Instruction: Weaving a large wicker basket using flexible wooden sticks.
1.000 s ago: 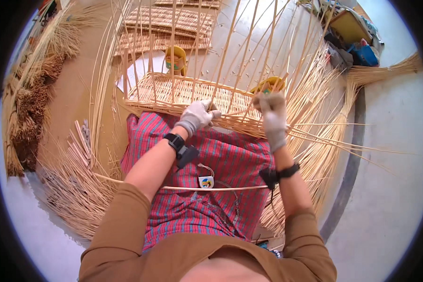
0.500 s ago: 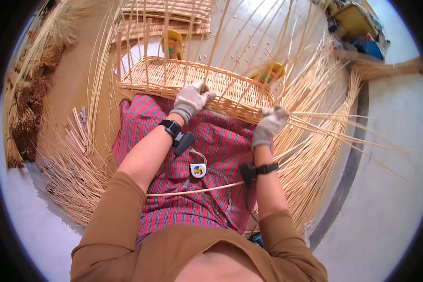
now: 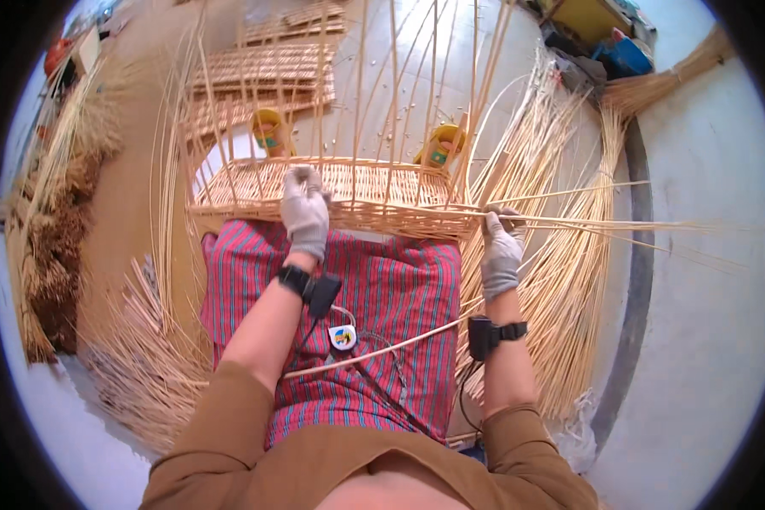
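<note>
A half-woven wicker basket (image 3: 382, 223) with tall upright stakes lies across the far edge of the red striped cloth (image 3: 416, 297) on my lap. My left hand (image 3: 306, 212), in a pale work glove, is at the basket's near wall. Its fingers curl round the woven edge beside the stakes. At the right corner my gloved right hand (image 3: 501, 251) is closed on several thin canes (image 3: 586, 224) that stick out to the right. A single cane (image 3: 391, 347) crosses the cloth below a small white round-cornered object (image 3: 342, 337).
Loose canes (image 3: 561, 323) fan out on the right, with another pile (image 3: 144, 365) at left. Beyond the basket are stacked woven panels (image 3: 259, 72) and two yellow slippers (image 3: 268, 132). Brown bundles (image 3: 59, 229) line the left side; a blue object (image 3: 627, 55) sits at the far right.
The basket has turned level, its right end coming nearer. My left hand has shifted left along the near wall. My right hand stays at the right corner with the canes.
</note>
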